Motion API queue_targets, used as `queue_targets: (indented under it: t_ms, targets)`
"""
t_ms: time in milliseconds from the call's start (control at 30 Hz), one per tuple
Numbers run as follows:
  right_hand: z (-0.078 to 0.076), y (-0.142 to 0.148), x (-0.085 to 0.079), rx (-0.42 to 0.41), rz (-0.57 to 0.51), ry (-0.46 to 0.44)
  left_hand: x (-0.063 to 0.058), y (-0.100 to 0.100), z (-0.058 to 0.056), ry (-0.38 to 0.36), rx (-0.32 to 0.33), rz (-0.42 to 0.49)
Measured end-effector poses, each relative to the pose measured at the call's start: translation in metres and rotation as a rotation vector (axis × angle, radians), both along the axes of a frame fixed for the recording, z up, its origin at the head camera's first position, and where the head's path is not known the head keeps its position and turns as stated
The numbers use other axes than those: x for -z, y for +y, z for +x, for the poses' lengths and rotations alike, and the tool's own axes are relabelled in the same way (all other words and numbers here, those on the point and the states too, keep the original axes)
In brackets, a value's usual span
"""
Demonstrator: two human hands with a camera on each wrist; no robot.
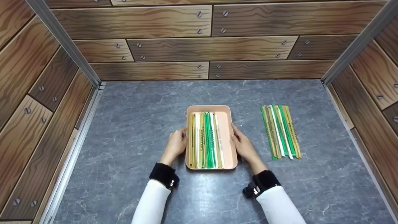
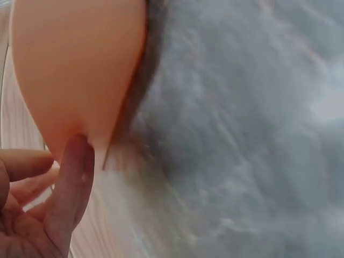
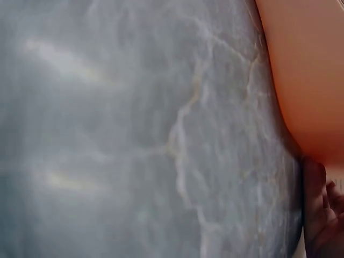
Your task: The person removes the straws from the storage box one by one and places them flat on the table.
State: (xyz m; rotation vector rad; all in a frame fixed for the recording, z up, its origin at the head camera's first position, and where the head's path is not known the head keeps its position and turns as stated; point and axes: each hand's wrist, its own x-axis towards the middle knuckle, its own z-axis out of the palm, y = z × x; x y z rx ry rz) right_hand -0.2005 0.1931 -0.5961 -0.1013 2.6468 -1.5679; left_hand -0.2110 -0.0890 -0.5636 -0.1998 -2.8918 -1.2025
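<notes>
A shallow peach-coloured tray (image 1: 228, 149) stands on the table, with a row of long thin wrapped sticks (image 1: 203, 140) in gold, white and green lying lengthwise in it. Along its right side runs a bare strip of floor. My left hand (image 1: 176, 143) touches the tray's left wall; in the left wrist view straight fingertips (image 2: 78, 148) press on that wall. Against the opposite wall rests my right hand (image 1: 245, 147), its fingers (image 3: 314, 180) partly cut off by the edge of the right wrist view. The far fingers of both hands are partly hidden.
To the right of the tray, a second bunch of similar wrapped sticks (image 1: 281, 132) lies loose on the grey marbled table (image 1: 136, 124). Wood-patterned walls (image 1: 174, 49) with metal corner rails (image 1: 67, 46) enclose the back and both sides.
</notes>
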Motion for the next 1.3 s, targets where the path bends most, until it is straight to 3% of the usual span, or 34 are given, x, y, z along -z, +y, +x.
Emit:
queue_targets:
  t_ms: [133,233,333,467,767,1033,1300]
  targets:
    - [-0.001,0.001,0.0,-0.012,0.001,0.011,-0.01,0.008,0.004,0.15,-0.081,-0.011]
    - [-0.001,0.002,0.001,-0.027,-0.005,0.026,-0.018,0.017,0.009,0.186,-0.086,0.002]
    - [-0.002,0.003,0.001,-0.033,-0.011,0.033,-0.023,0.028,0.014,0.155,-0.049,-0.013]
    - [-0.002,0.003,0.0,-0.03,-0.016,0.036,-0.022,0.043,0.02,0.079,0.012,-0.083]
    - [-0.002,0.002,0.003,-0.031,0.024,0.021,-0.001,0.057,0.027,-0.057,0.12,-0.236]
    - [-0.001,0.003,0.0,-0.04,0.039,-0.021,0.008,0.061,0.025,-0.052,0.123,-0.278]
    - [-0.001,0.003,0.001,-0.048,0.04,-0.017,0.007,0.057,0.026,-0.034,0.106,-0.218]
